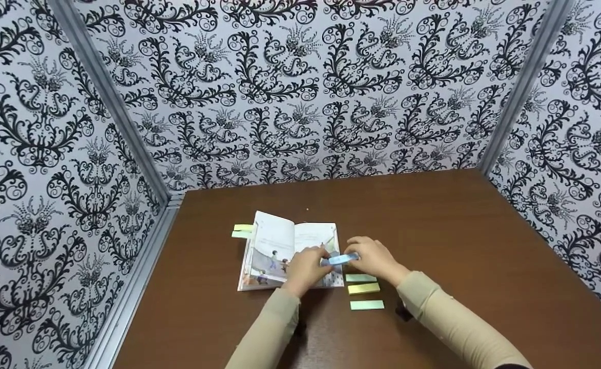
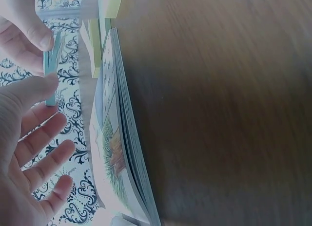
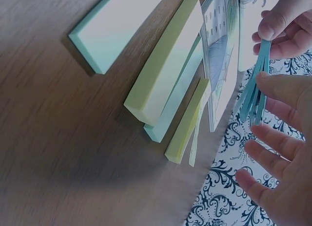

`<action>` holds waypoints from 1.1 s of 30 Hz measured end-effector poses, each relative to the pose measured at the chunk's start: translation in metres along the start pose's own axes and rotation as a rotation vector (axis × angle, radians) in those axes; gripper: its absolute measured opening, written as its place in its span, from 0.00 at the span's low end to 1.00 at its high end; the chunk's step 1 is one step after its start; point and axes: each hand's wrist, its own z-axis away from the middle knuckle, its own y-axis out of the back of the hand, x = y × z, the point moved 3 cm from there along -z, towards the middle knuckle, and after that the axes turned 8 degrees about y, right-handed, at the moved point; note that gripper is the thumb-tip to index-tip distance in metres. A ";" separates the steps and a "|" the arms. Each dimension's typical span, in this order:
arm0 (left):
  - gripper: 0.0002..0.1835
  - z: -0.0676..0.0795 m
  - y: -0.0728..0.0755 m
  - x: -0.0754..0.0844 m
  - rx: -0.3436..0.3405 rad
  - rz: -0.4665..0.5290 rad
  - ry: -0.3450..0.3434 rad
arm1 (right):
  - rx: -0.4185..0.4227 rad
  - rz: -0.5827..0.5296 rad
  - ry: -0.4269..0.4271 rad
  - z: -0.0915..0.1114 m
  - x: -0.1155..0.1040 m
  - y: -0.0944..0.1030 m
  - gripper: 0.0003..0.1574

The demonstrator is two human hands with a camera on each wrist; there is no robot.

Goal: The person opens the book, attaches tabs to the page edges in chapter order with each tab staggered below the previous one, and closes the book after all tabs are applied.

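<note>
Over the right page of an open picture book [image 1: 273, 233], both hands hold a slim blue sticky-note pad [image 1: 342, 259]. My left hand [image 1: 305, 267] pinches its left end between thumb and forefinger; the other fingers are spread apart in the left wrist view. The opposite end is pinched by my right hand [image 1: 377, 260]. Seen from the right wrist, the pad's strips [image 3: 253, 97] fan apart at one end. Below the right hand lie a pale green pad [image 1: 360, 278], a yellow pad [image 1: 364, 288] and another pale green pad [image 1: 367, 305].
Yellow [image 1: 243, 227] and pale green [image 1: 241, 234] strips stick out past the book's left edge. All of this is on a brown wooden table [image 1: 423, 215], with patterned walls [image 1: 300, 102] at its back and sides.
</note>
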 end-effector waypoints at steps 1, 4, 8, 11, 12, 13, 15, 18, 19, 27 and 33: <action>0.12 0.000 0.000 0.000 0.001 -0.006 0.000 | -0.001 0.000 -0.001 0.000 0.000 0.000 0.09; 0.12 0.000 0.001 0.000 0.009 -0.023 -0.006 | -0.005 0.002 -0.001 0.000 0.001 -0.001 0.09; 0.12 0.001 0.000 0.001 0.027 -0.041 -0.046 | -0.007 0.010 0.000 0.000 0.001 0.000 0.11; 0.12 0.002 -0.001 0.000 0.051 -0.057 -0.082 | -0.004 0.010 0.005 0.001 0.000 0.001 0.12; 0.12 0.003 -0.002 0.000 0.058 -0.062 -0.089 | -0.005 0.006 0.004 0.001 0.000 0.001 0.13; 0.12 0.003 -0.002 0.000 0.063 -0.065 -0.094 | -0.004 0.004 0.006 0.001 0.000 0.001 0.13; 0.12 0.003 -0.003 -0.001 0.065 -0.066 -0.097 | -0.001 0.004 0.007 0.002 0.000 0.002 0.13; 0.12 0.002 -0.003 -0.002 0.058 -0.063 -0.090 | 0.000 0.005 0.005 0.002 -0.001 0.002 0.13; 0.12 0.002 -0.003 -0.002 0.056 -0.063 -0.089 | 0.000 0.006 0.006 0.002 -0.001 0.002 0.13; 0.12 0.002 -0.002 -0.002 0.059 -0.075 -0.082 | -0.005 0.004 0.009 0.002 0.000 0.002 0.14; 0.12 0.003 -0.001 -0.002 0.052 -0.086 -0.080 | 0.002 0.008 0.011 0.001 -0.001 0.003 0.12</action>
